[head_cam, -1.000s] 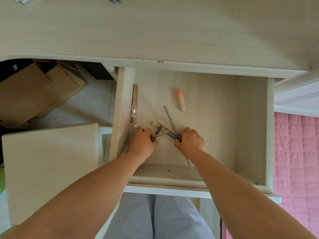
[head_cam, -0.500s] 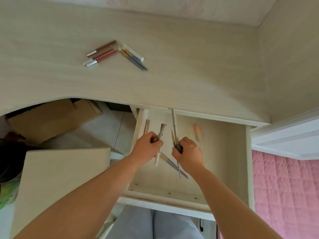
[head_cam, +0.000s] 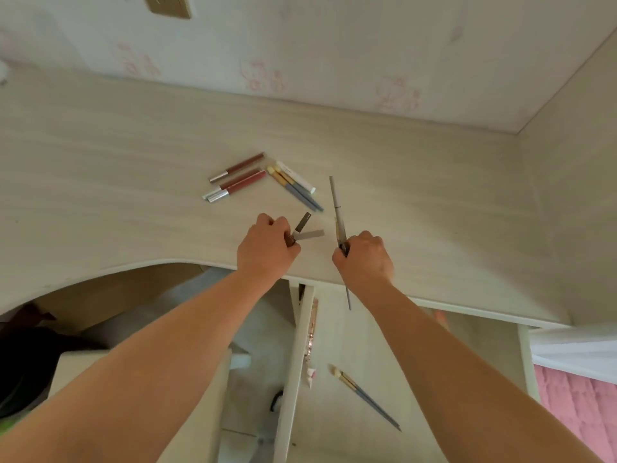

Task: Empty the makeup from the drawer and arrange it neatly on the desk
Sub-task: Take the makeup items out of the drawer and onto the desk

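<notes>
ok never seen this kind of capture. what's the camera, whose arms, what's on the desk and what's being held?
There is no robot here. A person wears one wide-angle camera on the head, looking forward and down, so the two bare arms coming in from the bottom are their own.

The pale wood desk fills the middle. On it lie three reddish-brown tubes with silver caps and, beside them, a few slim brushes with a white tube.

The left hand grips short grey sticks that fan out of the fist. The right hand grips long thin grey pencils or brushes, pointing away.

Below the desk edge is the open drawer. One brush lies in it, plus small items by its left wall, too blurred to name.
</notes>
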